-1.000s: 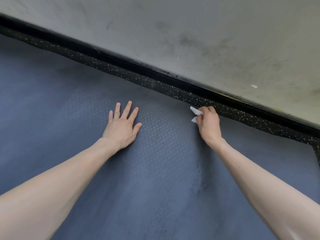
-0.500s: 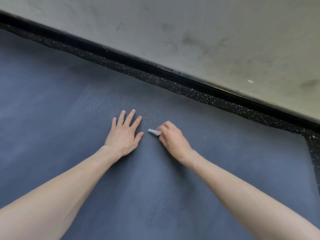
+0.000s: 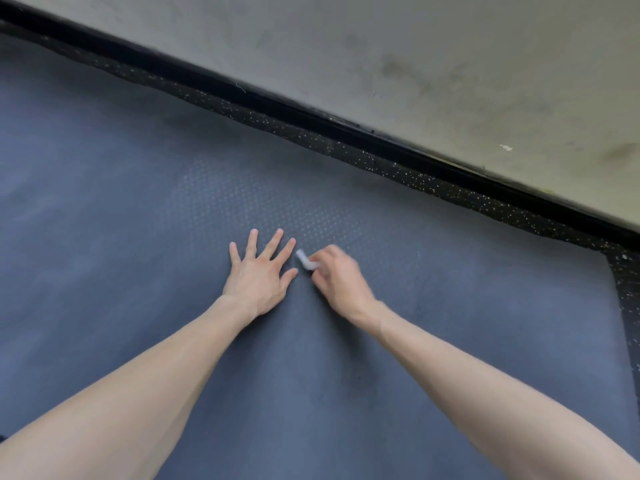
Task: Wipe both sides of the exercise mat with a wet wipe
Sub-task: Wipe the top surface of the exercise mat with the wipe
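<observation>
A blue-grey exercise mat (image 3: 138, 209) with a dotted texture lies flat and fills most of the view. My left hand (image 3: 259, 275) rests flat on the mat, fingers spread and straight. Right beside it, my right hand (image 3: 337, 278) grips a small bunched white wet wipe (image 3: 305, 260) and presses it onto the mat. The wipe sticks out from the fingers toward my left hand's fingertips. My right hand is blurred by motion.
A strip of black speckled rubber floor (image 3: 381, 168) runs along the mat's far edge and down its right end (image 3: 627, 306). Behind it stand a black baseboard (image 3: 311, 112) and a scuffed pale wall (image 3: 450, 64).
My right hand has dragged the wipe from the mat's far edge back toward me and leftward, ending beside my left hand. My left hand has stayed flat on the mat.
</observation>
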Available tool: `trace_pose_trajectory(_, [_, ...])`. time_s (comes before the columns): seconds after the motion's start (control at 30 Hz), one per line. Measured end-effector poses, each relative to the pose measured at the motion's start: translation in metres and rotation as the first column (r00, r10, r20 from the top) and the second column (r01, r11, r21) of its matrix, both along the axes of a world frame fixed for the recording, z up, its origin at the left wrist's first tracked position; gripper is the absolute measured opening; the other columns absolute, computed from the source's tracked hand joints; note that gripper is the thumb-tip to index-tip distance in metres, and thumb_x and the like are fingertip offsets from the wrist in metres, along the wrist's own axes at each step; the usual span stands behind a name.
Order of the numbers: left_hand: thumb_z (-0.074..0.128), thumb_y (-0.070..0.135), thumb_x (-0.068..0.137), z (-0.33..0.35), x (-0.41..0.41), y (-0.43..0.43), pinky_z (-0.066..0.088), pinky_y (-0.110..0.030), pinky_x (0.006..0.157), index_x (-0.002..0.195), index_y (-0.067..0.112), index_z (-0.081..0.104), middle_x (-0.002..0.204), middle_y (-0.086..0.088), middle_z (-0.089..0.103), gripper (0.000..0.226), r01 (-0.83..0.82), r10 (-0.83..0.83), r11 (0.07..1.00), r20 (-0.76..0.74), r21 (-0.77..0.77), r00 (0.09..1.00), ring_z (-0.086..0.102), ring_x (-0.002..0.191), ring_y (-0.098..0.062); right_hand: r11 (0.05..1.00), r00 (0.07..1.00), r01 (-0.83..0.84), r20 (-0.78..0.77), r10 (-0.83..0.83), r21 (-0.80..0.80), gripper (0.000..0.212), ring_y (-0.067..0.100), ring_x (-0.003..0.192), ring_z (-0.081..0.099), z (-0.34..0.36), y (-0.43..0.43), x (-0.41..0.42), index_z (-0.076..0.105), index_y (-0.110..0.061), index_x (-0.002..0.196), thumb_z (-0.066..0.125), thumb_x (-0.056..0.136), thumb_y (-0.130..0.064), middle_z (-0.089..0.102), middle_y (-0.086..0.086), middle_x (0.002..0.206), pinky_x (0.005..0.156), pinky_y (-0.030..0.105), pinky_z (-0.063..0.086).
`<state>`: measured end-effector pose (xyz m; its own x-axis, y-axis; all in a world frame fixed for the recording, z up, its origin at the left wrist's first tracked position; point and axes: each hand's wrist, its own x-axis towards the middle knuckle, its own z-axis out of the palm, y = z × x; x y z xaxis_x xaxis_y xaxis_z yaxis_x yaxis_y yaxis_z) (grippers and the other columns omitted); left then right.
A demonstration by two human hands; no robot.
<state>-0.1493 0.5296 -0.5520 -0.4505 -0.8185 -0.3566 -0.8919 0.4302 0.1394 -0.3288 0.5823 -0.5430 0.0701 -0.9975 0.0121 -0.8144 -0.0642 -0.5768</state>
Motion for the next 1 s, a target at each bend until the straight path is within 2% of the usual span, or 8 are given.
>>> trace_pose_trajectory(0.17, [0.012,0.048,0.106,-0.002,0.0,0.006,0.003,-0.068,0.118,0.159,0.033,-0.009,0.168,0.008,-0.015,0.06,0.001,-0.001,1.0,0.004,-0.025,1.0,-0.013,0.153,-0.039,0.985,0.981,-0.17,-0.089,0.172,0.023,0.009,0.029,0.085,0.053,0.007,0.005,0.0,0.058,-0.003,0.095,0.052,0.089,-0.001,0.051,0.012,0.096,0.075,0.039,0.044])
trace_pose_trajectory(0.4, [0.008,0.05,0.105,-0.005,0.001,0.007,0.001,-0.07,0.117,0.159,0.03,-0.012,0.167,0.006,-0.017,0.061,0.018,-0.019,0.999,-0.016,-0.039,1.0,-0.015,0.152,-0.042,0.949,0.924,0.313,-0.24,-0.297,0.032,0.009,0.034,0.079,0.051,0.013,-0.008,-0.108,0.056,0.001,0.088,0.052,0.093,-0.006,0.05,0.014,0.092,0.068,0.038,0.04])
trace_pose_trajectory(0.53, [0.007,0.048,0.105,-0.011,0.0,0.01,0.001,-0.072,0.115,0.159,0.029,-0.013,0.167,0.003,-0.018,0.061,0.01,-0.012,0.998,-0.026,-0.069,1.0,-0.015,0.151,-0.045,0.872,0.859,0.487,-0.203,-0.471,0.039,0.007,0.031,0.082,0.052,0.012,-0.015,-0.102,0.058,-0.002,0.087,0.051,0.089,-0.002,0.055,0.011,0.088,0.065,0.03,0.03])
trace_pose_trajectory(0.6, [0.008,0.047,0.105,-0.013,0.0,0.01,0.001,-0.073,0.115,0.159,0.028,-0.012,0.167,0.002,-0.016,0.061,0.011,-0.014,0.996,-0.033,-0.092,0.999,-0.014,0.151,-0.045,0.917,0.908,0.399,-0.147,-0.392,0.015,0.007,0.027,0.077,0.053,0.007,-0.004,-0.064,0.062,-0.001,0.089,0.058,0.085,0.002,0.055,0.009,0.087,0.064,0.024,0.028])
trace_pose_trajectory(0.7, [0.011,0.044,0.106,-0.012,0.0,0.01,0.0,-0.073,0.115,0.16,0.028,-0.01,0.168,0.002,-0.015,0.06,0.007,-0.011,0.996,-0.038,-0.094,0.999,-0.013,0.151,-0.045,0.994,0.996,0.086,-0.036,-0.084,0.066,0.02,0.013,0.078,0.054,-0.002,0.031,0.008,0.066,-0.007,0.1,0.062,0.083,0.003,0.057,0.004,0.092,0.072,0.013,0.033])
trace_pose_trajectory(0.87, [0.013,0.041,0.107,-0.013,0.001,0.008,-0.001,-0.07,0.117,0.159,0.029,-0.011,0.168,0.003,-0.016,0.059,0.026,-0.027,0.994,-0.005,-0.106,1.0,-0.014,0.152,-0.042,0.965,0.962,-0.257,-0.085,0.261,0.052,0.02,0.021,0.083,0.053,-0.002,0.034,0.01,0.063,-0.005,0.101,0.06,0.083,0.002,0.056,0.008,0.096,0.075,0.025,0.041])
trace_pose_trajectory(0.93, [0.013,0.045,0.107,-0.014,0.007,0.008,-0.004,-0.065,0.119,0.16,0.031,-0.005,0.168,0.004,-0.012,0.059,0.011,-0.016,0.995,-0.05,-0.096,0.999,-0.014,0.153,-0.035,0.979,0.966,-0.202,-0.162,0.202,0.018,0.012,0.026,0.082,0.054,0.001,0.019,-0.019,0.062,-0.006,0.094,0.053,0.086,-0.009,0.054,0.008,0.094,0.074,0.031,0.042])
trace_pose_trajectory(1.0, [0.017,0.05,0.106,-0.013,0.017,0.009,-0.003,-0.056,0.123,0.161,0.031,0.003,0.169,0.003,-0.006,0.06,-0.016,0.007,0.997,-0.119,-0.08,0.993,-0.012,0.155,-0.029,0.999,0.983,-0.004,-0.184,-0.005,-0.049,0.017,0.029,0.08,0.054,-0.001,0.008,-0.056,0.059,-0.007,0.085,0.045,0.087,-0.016,0.052,0.008,0.092,0.073,0.038,0.042])
